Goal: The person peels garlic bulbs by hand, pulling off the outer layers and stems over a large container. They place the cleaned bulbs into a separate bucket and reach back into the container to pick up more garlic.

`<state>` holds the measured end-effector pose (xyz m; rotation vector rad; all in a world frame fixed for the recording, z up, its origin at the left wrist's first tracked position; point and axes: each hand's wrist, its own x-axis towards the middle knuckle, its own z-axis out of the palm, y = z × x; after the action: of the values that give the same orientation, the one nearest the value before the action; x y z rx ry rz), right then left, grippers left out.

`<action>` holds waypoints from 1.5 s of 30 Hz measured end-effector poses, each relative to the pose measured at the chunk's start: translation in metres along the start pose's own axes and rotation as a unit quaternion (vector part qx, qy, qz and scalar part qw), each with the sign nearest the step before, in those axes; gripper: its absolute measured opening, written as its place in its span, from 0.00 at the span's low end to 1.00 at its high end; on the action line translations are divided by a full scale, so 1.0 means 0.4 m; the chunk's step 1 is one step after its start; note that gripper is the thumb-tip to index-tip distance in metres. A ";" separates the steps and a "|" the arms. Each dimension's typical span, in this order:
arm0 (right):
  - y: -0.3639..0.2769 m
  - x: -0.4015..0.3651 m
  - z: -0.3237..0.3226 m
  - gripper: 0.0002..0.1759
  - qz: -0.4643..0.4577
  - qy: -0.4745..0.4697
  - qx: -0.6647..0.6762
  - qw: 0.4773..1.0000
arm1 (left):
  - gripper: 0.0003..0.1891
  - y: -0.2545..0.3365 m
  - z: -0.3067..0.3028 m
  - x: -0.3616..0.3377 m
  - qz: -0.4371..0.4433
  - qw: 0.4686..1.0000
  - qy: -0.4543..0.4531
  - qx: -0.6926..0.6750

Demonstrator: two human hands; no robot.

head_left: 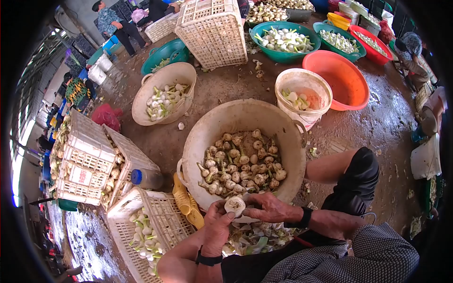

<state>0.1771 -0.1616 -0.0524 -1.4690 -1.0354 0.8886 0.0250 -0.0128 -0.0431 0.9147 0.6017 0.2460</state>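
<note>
A pale, round garlic bulb is held between my two hands at the near rim of a large beige tub. My left hand has its fingers and thumb closed on the bulb's left side. From the right, my right hand pinches its other side; whether a tool is in it cannot be made out. Inside the tub lie many unpeeled, soil-stained garlic bulbs with short stems. Peelings and cut scraps lie below my hands, between my legs.
White crates and a blue-lidded jar stand left, beside yellow shoes. Beyond the tub are a beige basin, a white bucket and an orange basin. Other people sit or stand at both sides.
</note>
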 end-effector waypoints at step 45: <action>0.034 -0.013 -0.011 0.14 0.070 -0.016 -0.053 0.996 | 0.27 -0.018 0.022 -0.001 0.038 0.979 0.026 0.198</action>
<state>0.1813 -0.1685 -0.0651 -1.6368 -1.0251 0.9708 0.0295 -0.0231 -0.0448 1.3214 0.6774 0.2215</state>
